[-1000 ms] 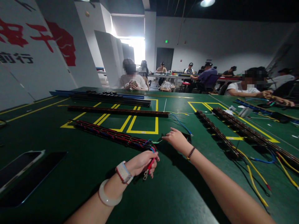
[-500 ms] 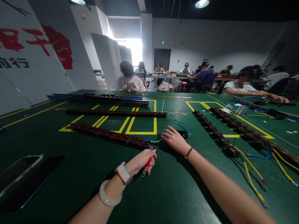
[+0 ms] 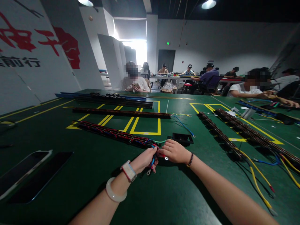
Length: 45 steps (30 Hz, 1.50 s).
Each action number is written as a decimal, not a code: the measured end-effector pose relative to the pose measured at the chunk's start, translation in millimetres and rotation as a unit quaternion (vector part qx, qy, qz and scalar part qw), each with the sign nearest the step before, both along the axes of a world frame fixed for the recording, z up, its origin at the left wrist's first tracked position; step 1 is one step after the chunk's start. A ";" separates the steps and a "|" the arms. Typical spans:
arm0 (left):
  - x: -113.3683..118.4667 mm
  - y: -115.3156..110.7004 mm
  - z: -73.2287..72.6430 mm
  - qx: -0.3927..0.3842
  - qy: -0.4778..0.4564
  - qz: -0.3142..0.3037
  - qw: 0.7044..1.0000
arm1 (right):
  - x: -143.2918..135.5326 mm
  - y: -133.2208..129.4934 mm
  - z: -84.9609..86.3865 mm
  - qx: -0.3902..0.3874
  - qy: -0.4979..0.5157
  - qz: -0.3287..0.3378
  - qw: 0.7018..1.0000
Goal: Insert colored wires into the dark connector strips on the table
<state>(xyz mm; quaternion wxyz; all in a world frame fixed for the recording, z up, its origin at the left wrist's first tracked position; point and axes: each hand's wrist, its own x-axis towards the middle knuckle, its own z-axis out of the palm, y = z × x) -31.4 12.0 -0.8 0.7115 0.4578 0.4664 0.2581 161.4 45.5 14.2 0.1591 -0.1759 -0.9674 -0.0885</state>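
Left hand (image 3: 144,158) curled on blue lead (image 3: 152,162); right hand (image 3: 173,151) pinching red ring-terminal lead (image 3: 163,156). Wire-packed channel (image 3: 117,133) on green tabletop (image 3: 178,193), just beyond. Crossed leads could snag; a hard pull might drag the channel or strain its wires.

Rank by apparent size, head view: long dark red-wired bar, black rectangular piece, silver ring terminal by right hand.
1. Long dark red-wired bar
2. Black rectangular piece
3. Silver ring terminal
No close calls.
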 end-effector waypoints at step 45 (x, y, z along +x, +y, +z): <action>-13.9 -1.0 41.8 0.305 0.410 -0.101 0.854 | 13.4 9.4 -11.5 -0.037 0.075 -0.194 0.977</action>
